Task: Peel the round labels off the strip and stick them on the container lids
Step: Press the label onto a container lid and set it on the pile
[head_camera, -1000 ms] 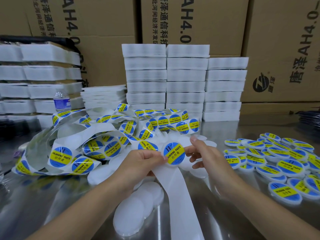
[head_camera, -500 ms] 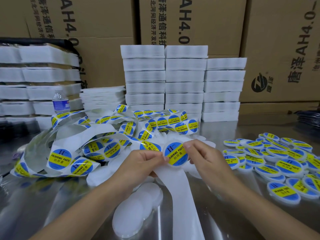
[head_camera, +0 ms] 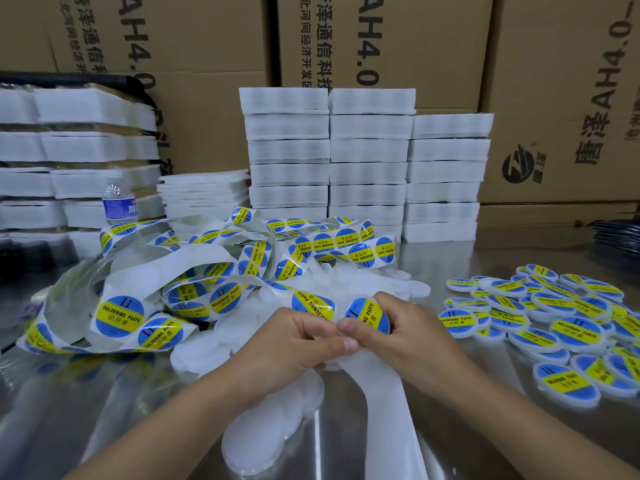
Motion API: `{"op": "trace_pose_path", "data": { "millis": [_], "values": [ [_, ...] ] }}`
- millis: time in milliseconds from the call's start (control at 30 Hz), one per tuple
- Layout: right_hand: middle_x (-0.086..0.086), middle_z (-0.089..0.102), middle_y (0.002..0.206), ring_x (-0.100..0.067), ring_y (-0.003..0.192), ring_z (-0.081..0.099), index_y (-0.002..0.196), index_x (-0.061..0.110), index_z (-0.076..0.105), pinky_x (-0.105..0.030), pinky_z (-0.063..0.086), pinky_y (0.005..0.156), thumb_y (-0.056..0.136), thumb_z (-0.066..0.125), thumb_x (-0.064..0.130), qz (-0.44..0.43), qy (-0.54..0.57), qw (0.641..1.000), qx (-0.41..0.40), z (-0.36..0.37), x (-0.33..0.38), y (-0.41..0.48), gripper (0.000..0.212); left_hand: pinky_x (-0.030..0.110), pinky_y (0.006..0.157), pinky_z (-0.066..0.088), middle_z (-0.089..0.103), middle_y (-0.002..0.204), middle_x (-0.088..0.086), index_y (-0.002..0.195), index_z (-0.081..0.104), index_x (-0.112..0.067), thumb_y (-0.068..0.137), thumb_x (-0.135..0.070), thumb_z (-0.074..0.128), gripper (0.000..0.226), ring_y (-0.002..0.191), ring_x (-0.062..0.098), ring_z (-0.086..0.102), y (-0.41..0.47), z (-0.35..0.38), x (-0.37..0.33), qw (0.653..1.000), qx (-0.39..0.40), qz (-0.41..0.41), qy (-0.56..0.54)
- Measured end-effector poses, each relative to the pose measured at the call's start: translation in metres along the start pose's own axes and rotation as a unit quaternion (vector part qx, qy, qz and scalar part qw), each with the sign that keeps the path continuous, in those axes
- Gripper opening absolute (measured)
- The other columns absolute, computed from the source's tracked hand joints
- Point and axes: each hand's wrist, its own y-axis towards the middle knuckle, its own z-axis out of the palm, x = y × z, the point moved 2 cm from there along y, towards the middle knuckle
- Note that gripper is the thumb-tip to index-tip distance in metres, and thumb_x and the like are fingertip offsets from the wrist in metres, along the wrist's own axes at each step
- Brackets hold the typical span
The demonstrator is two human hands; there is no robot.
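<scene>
Visibly curved, round label (head_camera: 367, 317) — blue, yellow-banded — in right hand (head_camera: 412, 337).

Pinching the strip (head_camera: 377, 410) with left hand (head_camera: 291, 344), gripping a round label (head_camera: 369, 315) with right hand (head_camera: 412, 337). Got labelled lids (head_camera: 554, 323) heaped on the right, blank lids (head_camera: 266, 438) up front. More strip tangled off left, white stacks (head_camera: 367, 161) behind.
</scene>
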Motion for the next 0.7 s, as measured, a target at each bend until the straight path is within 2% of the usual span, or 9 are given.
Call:
{"op": "trace_pose_path", "data": {
  "millis": [100,200,300,367,433,567,700],
  "values": [
    [0.005,0.042,0.05,-0.009,0.051,0.039,0.06,0.016,0.043,-0.029,0.031,0.053,0.049,0.029,0.088,0.014,-0.005,1.0,0.002,0.0007,-0.0002,0.0013,0.075,0.017,0.06,0.043,0.052,0.061,0.002,0.066,0.076,-0.024,0.065,-0.045,0.075,0.021,0.06,0.008,0.046,0.0008,0.0002,0.0041,1.0,-0.008,0.003,0.03],
    [0.002,0.037,0.05,-0.013,0.053,0.037,0.056,0.014,0.039,-0.033,0.031,0.055,0.054,0.024,0.085,0.017,-0.014,1.0,0.004,0.001,-0.0009,0.003,0.072,0.018,0.06,0.042,0.054,0.06,0.0,0.068,0.076,-0.023,0.059,-0.053,0.073,0.031,0.058,0.007,0.046,0.0014,0.0008,0.0071,0.999,-0.011,0.002,0.043],
    [0.002,0.038,0.048,-0.013,0.051,0.036,0.052,0.015,0.039,-0.032,0.029,0.054,0.058,0.02,0.083,0.014,-0.021,1.0,-0.004,-0.0004,-0.0016,0.0046,0.071,0.015,0.059,0.043,0.055,0.06,-0.001,0.067,0.076,-0.025,0.065,-0.046,0.077,0.021,0.057,0.005,0.047,0.0013,0.0003,0.0067,0.999,-0.006,0.001,0.041],
    [0.001,0.038,0.046,-0.014,0.051,0.038,0.049,0.016,0.038,-0.031,0.029,0.054,0.06,0.018,0.08,0.013,-0.029,0.999,-0.006,-0.0018,-0.0006,0.0049,0.068,0.014,0.058,0.042,0.055,0.059,-0.003,0.067,0.077,-0.025,0.064,-0.05,0.079,0.025,0.056,0.004,0.048,0.0014,0.0,0.0063,0.999,-0.005,0.004,0.042],
    [0.0,0.036,0.046,-0.016,0.054,0.038,0.049,0.016,0.035,-0.031,0.028,0.054,0.065,0.016,0.077,0.005,-0.047,0.999,-0.005,-0.003,0.0005,0.0058,0.066,0.01,0.056,0.04,0.056,0.058,-0.005,0.07,0.077,-0.022,0.057,-0.054,0.072,0.034,0.054,0.003,0.048,0.0005,-0.0006,0.005,0.999,-0.007,0.008,0.044],
    [-0.001,0.034,0.049,-0.021,0.061,0.037,0.051,0.016,0.033,-0.035,0.029,0.06,0.087,0.023,0.061,0.004,-0.066,0.998,-0.007,-0.0038,-0.0017,0.0067,0.058,0.008,0.053,0.038,0.056,0.054,-0.01,0.071,0.076,-0.019,0.057,-0.051,0.07,0.035,0.053,0.001,0.049,0.0002,-0.0015,0.0043,0.999,-0.001,0.011,0.037],
    [0.0,0.038,0.046,-0.022,0.059,0.042,0.05,0.014,0.036,-0.035,0.036,0.061,0.095,0.032,0.049,0.023,-0.025,0.999,-0.029,-0.0045,-0.0023,0.0082,0.057,0.008,0.053,0.041,0.064,0.06,-0.014,0.063,0.075,-0.03,0.06,-0.05,0.065,0.022,0.053,-0.002,0.054,0.0017,0.0,0.0037,1.0,0.002,0.001,0.018]
  ]
}}
